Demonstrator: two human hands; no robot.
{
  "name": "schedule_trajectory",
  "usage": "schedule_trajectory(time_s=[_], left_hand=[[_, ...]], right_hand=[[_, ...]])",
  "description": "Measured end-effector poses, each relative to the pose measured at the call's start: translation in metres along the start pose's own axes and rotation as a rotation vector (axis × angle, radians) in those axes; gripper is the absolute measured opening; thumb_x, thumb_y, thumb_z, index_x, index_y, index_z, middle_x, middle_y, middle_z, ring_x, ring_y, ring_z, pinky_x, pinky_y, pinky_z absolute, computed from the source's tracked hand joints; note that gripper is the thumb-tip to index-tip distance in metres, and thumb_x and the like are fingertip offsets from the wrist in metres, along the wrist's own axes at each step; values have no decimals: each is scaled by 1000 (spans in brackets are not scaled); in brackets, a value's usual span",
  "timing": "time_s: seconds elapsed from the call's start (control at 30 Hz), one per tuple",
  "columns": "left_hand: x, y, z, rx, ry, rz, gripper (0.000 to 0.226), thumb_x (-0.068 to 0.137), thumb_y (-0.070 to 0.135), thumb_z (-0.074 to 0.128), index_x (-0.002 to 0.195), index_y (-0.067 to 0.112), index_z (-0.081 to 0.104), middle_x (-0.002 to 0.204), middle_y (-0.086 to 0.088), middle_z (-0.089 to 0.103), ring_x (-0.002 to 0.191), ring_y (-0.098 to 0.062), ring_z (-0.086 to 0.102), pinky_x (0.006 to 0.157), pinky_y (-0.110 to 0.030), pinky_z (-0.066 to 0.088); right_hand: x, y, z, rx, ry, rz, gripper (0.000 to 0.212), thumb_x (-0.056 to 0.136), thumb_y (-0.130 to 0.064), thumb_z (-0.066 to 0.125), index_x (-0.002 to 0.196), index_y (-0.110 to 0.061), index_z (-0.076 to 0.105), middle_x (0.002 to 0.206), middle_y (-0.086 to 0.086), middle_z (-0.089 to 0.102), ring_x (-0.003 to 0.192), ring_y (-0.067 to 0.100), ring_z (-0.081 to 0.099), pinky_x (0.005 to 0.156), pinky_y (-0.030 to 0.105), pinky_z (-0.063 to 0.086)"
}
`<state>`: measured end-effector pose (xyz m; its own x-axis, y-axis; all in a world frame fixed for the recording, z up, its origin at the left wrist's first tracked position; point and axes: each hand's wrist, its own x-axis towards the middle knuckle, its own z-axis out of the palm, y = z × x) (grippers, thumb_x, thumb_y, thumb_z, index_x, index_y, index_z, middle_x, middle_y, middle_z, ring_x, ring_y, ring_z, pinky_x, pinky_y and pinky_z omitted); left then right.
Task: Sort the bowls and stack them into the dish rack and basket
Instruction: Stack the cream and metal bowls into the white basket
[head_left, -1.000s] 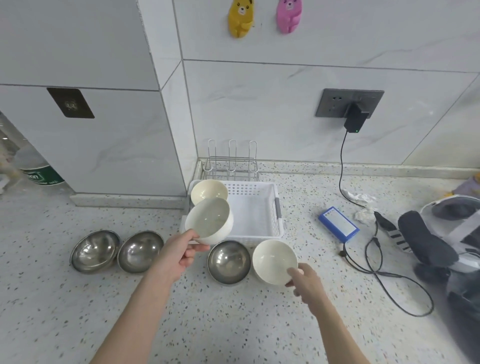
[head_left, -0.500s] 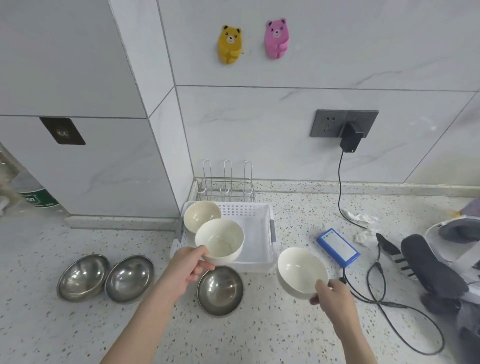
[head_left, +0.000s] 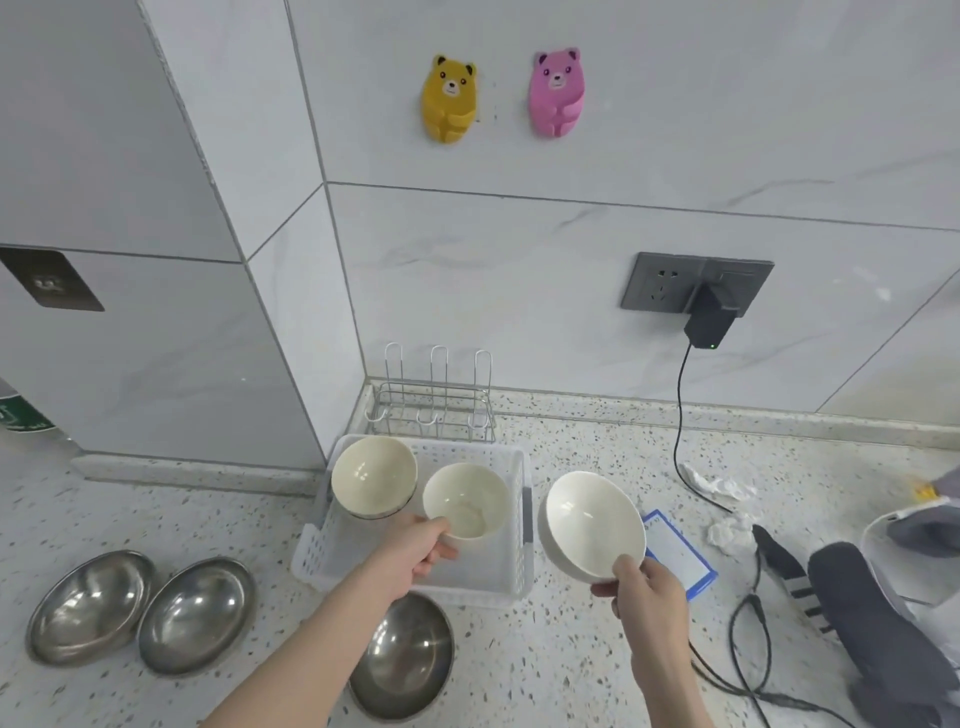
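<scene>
My left hand (head_left: 415, 551) pinches the rim of a cream bowl (head_left: 466, 500) over the white basket (head_left: 519, 566), beside a second cream bowl (head_left: 374, 475) already sitting in the basket's far left corner. My right hand (head_left: 649, 597) grips a larger cream bowl (head_left: 592, 525), tilted, just right of the basket. The wire dish rack (head_left: 436, 410) stands behind it. Three steel bowls (head_left: 83, 605) (head_left: 197, 613) (head_left: 402, 657) rest on the speckled counter (head_left: 545, 665).

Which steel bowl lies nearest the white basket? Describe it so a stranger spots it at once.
Find the white basket on the speckled counter. Just in front of its near edge, below the left forearm, lies a steel bowl. It sits alone; the other two steel bowls touch each other far left.
</scene>
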<state>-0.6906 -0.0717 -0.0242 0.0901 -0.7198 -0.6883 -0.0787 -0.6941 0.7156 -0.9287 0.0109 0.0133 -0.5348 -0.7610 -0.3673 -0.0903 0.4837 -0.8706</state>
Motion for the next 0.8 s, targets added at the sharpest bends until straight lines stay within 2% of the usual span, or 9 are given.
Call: schedule_trajectory(time_s=[0.13, 0.3, 0.47, 0.53, 0.63, 0.7, 0.8], left_hand=[[13, 2, 10, 4, 12, 12, 2, 96, 4, 52, 94, 3, 52, 72, -19, 69, 40, -9, 33, 31, -15, 19], [28, 4, 19, 28, 47, 30, 6, 96, 5, 53, 90, 4, 52, 71, -18, 68, 42, -12, 31, 33, -17, 17], [36, -2, 26, 18, 32, 7, 5, 99, 8, 52, 99, 3, 53, 72, -17, 65, 44, -13, 30, 34, -17, 17], [35, -4, 26, -11, 26, 15, 9, 100, 13, 53, 98, 5, 53, 74, -17, 65, 45, -13, 31, 36, -18, 18], [33, -4, 23, -67, 19, 15, 23, 102, 26, 52, 112, 6, 50, 84, -22, 67, 41, -12, 38, 37, -18, 21], [31, -2, 19, -95, 30, 2, 27, 103, 32, 45, 116, 9, 48, 91, -26, 68, 39, -13, 45, 36, -18, 22], [26, -2, 11, -105, 57, 8, 24, 101, 31, 38, 114, 13, 48, 93, -23, 71, 38, -14, 49, 36, -19, 24]], right_hand=[[14, -8, 13, -5, -19, -23, 21, 89, -17, 51, 101, -4, 62, 67, 7, 72, 67, 17, 53, 61, 32, 39], [25, -17, 26, -26, -54, -53, 16, 89, -18, 51, 93, -10, 64, 59, 1, 70, 79, 15, 60, 60, 29, 37], [33, -26, 39, -123, -113, -133, 15, 89, -18, 52, 99, -15, 63, 60, -1, 71, 72, 5, 62, 57, 26, 38], [35, -32, 44, -166, -151, -160, 14, 89, -18, 52, 97, -17, 63, 61, -1, 71, 71, 6, 64, 57, 26, 40], [39, -38, 54, -248, -228, -169, 13, 88, -19, 52, 92, -17, 63, 61, -1, 70, 71, 14, 65, 61, 30, 47], [41, -42, 63, -314, -268, -182, 15, 88, -21, 51, 95, -16, 63, 65, -1, 71, 69, 14, 64, 58, 29, 45], [44, -46, 75, -424, -315, -234, 16, 90, -24, 48, 93, -17, 62, 67, -1, 71, 63, 11, 61, 54, 26, 41]])
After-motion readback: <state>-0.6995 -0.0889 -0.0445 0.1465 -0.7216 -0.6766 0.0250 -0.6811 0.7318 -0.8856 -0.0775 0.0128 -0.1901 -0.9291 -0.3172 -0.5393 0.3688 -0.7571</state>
